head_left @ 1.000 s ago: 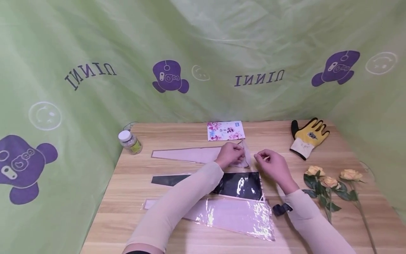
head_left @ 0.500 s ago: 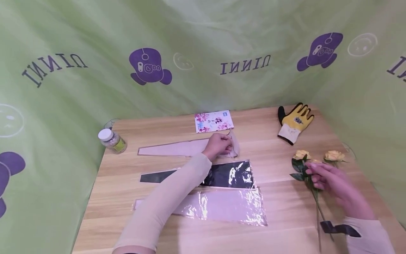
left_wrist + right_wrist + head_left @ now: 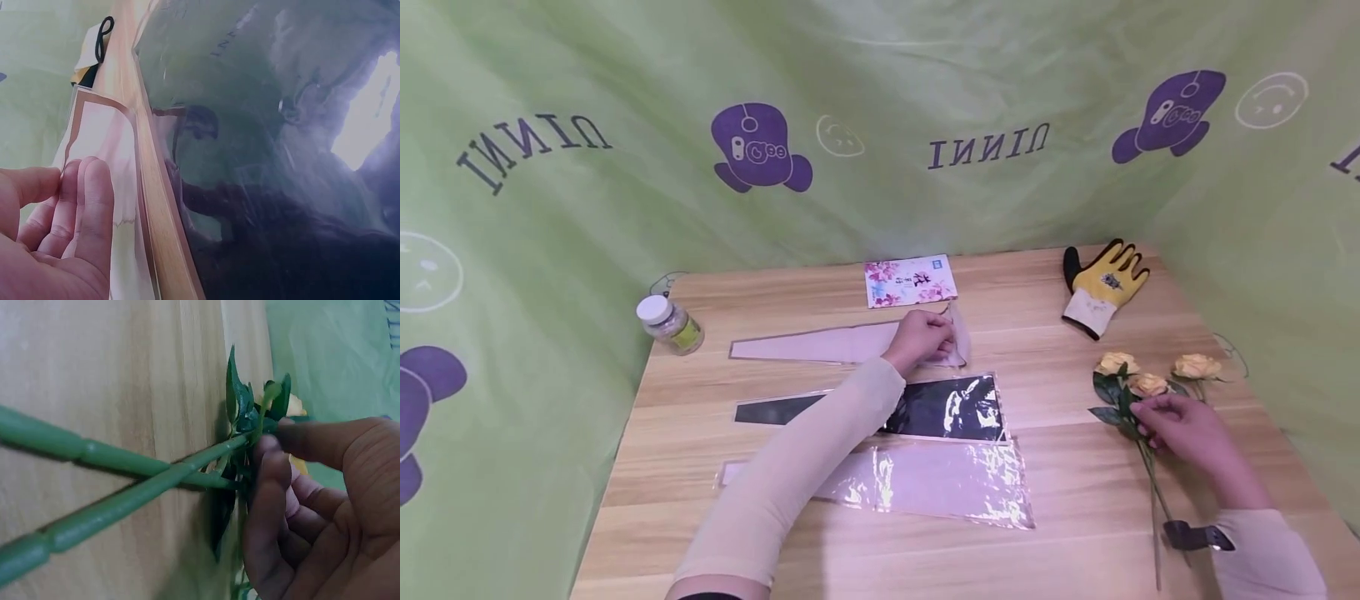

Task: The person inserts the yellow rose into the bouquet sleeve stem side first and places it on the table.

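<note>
My left hand (image 3: 919, 340) pinches the wide, raised edge of the farthest flower sleeve (image 3: 808, 343), a tapered pale plastic wrapper. The left wrist view shows thumb and fingertips on its brown-bordered film (image 3: 74, 134). At the right of the table, my right hand (image 3: 1187, 433) holds a rose by the stem, close under the leaves (image 3: 234, 394). Two green stems (image 3: 112, 509) cross below those fingers. Yellow artificial rose heads (image 3: 1117, 363) show just beyond the hand, another rose (image 3: 1197, 367) a little to their right.
A black tapered sleeve (image 3: 947, 407) and a glossy pale one (image 3: 951, 483) lie nearer me, under my left forearm. A floral card (image 3: 912, 282) is at the back. The white-capped jar (image 3: 672, 325) stands at the left edge, a yellow work glove (image 3: 1105, 287) back right.
My right hand has left the sleeve's edge and gone right to the roses, where it now grips a stem. My left hand keeps its pinch on the sleeve. The head view has shifted.
</note>
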Demonstrator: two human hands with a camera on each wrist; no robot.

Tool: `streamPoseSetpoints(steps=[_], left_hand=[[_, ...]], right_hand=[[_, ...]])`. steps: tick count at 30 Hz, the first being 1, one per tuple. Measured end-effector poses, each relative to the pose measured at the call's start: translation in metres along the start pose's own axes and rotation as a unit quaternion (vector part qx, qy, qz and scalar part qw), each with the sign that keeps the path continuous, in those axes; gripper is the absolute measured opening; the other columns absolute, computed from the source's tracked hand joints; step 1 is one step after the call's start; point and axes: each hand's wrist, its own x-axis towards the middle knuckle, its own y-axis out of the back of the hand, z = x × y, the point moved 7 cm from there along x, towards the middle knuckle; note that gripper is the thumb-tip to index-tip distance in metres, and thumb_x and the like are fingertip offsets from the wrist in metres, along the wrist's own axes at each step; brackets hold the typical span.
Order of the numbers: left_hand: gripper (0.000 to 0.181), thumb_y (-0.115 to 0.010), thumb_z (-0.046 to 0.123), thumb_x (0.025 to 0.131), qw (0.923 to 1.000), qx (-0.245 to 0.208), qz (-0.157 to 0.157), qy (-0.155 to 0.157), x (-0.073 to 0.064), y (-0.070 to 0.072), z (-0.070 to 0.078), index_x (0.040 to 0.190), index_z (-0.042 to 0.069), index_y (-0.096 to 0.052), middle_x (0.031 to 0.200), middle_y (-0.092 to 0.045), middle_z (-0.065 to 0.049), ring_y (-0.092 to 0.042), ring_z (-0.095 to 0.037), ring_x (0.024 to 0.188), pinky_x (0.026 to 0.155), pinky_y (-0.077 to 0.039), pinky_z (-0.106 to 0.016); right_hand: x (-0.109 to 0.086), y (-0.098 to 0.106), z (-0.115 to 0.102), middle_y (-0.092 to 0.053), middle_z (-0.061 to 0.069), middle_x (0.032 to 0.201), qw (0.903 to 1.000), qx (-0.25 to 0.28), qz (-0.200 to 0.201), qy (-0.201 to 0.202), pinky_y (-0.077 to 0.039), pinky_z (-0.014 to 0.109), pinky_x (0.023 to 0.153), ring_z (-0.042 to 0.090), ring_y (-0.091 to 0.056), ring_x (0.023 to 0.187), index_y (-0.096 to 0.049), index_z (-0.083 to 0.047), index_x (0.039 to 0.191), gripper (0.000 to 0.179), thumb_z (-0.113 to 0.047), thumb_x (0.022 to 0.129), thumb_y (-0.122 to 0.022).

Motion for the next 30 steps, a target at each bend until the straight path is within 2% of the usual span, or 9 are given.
streamPoseSetpoints(steps=[6,11,16,19,24,27,28,29,30], left_hand=[[0.011,-0.065,0.001,0.095,1.0000,0.007,0.003,0.003,-0.002,0.000,0.001,0.101,-0.002,-0.073,0.074,-0.070,-0.011,-0.066,-0.014,0.063,0.063,-0.065,-0.030],[0.011,-0.066,0.002,0.096,0.9999,0.013,0.006,0.008,-0.005,-0.002,0.002,0.102,-0.002,-0.074,0.075,-0.070,-0.010,-0.065,-0.014,0.062,0.062,-0.065,-0.029],[0.010,-0.066,0.004,0.097,0.9996,0.025,0.008,0.011,-0.007,-0.003,0.004,0.102,0.000,-0.074,0.077,-0.070,-0.009,-0.065,-0.014,0.063,0.062,-0.065,-0.029],[0.010,-0.066,0.005,0.097,0.9995,0.029,0.007,0.013,-0.008,-0.003,0.003,0.101,0.001,-0.073,0.077,-0.070,-0.009,-0.065,-0.013,0.063,0.063,-0.065,-0.030],[0.012,-0.065,0.004,0.097,0.9995,0.027,-0.004,0.014,-0.007,-0.006,0.001,0.104,-0.001,-0.073,0.077,-0.070,-0.009,-0.065,-0.013,0.064,0.062,-0.064,-0.028],[0.013,-0.065,0.004,0.097,0.9997,0.021,-0.002,0.010,-0.005,-0.004,0.000,0.105,-0.002,-0.073,0.076,-0.070,-0.009,-0.064,-0.013,0.063,0.061,-0.064,-0.026],[0.013,-0.065,0.003,0.097,0.9998,0.018,-0.001,0.009,-0.005,-0.003,0.000,0.105,-0.003,-0.073,0.076,-0.070,-0.009,-0.064,-0.013,0.063,0.060,-0.064,-0.026],[0.013,-0.065,0.003,0.097,0.9998,0.016,0.001,0.009,-0.005,-0.002,-0.001,0.105,-0.003,-0.073,0.076,-0.069,-0.010,-0.064,-0.013,0.063,0.060,-0.064,-0.026],[0.013,-0.065,0.003,0.097,0.9999,0.015,0.002,0.008,-0.005,-0.001,-0.002,0.105,-0.004,-0.073,0.075,-0.069,-0.010,-0.064,-0.013,0.063,0.059,-0.064,-0.026]], right_hand=[[0.006,0.004,-0.016,-0.067,0.010,0.083,0.9887,-0.134,0.035,0.058,-0.048,0.032,0.057,0.021,-0.058,0.068,-0.064,0.010,0.117,0.044,-0.032,0.104,-0.059],[0.013,0.001,-0.027,-0.064,0.006,0.076,0.9820,-0.172,0.038,0.067,-0.046,0.034,0.056,0.021,-0.054,0.067,-0.070,0.006,0.104,0.042,-0.035,0.102,-0.061],[0.019,-0.005,-0.032,-0.053,-0.001,0.064,0.9758,-0.198,0.040,0.084,-0.037,0.032,0.051,0.019,-0.046,0.060,-0.064,-0.011,0.075,0.030,-0.030,0.098,-0.066],[0.020,-0.007,-0.036,-0.060,0.001,0.068,0.9766,-0.189,0.039,0.094,-0.041,0.032,0.053,0.018,-0.051,0.062,-0.067,-0.011,0.075,0.028,-0.029,0.096,-0.069],[0.011,0.008,-0.051,-0.073,0.016,0.101,0.9943,-0.094,-0.002,0.049,-0.054,0.040,0.069,0.024,-0.064,0.085,-0.073,0.003,0.112,0.047,-0.042,0.099,-0.066],[0.003,0.029,-0.072,-0.073,0.007,0.105,0.9992,0.027,-0.010,0.028,-0.054,0.037,0.071,0.017,-0.062,0.088,-0.071,-0.003,0.120,0.043,-0.040,0.099,-0.067],[0.001,0.036,-0.080,-0.072,0.003,0.103,0.9954,0.093,-0.007,0.025,-0.056,0.035,0.071,0.016,-0.062,0.086,-0.072,-0.004,0.119,0.037,-0.036,0.099,-0.068],[0.001,0.042,-0.089,-0.073,0.002,0.102,0.9844,0.173,-0.006,0.031,-0.058,0.035,0.070,0.015,-0.064,0.085,-0.073,-0.005,0.117,0.029,-0.027,0.100,-0.069],[0.001,0.048,-0.098,-0.073,0.002,0.099,0.9660,0.255,-0.001,0.043,-0.060,0.033,0.070,0.014,-0.065,0.082,-0.073,-0.004,0.114,0.021,-0.019,0.100,-0.068]])
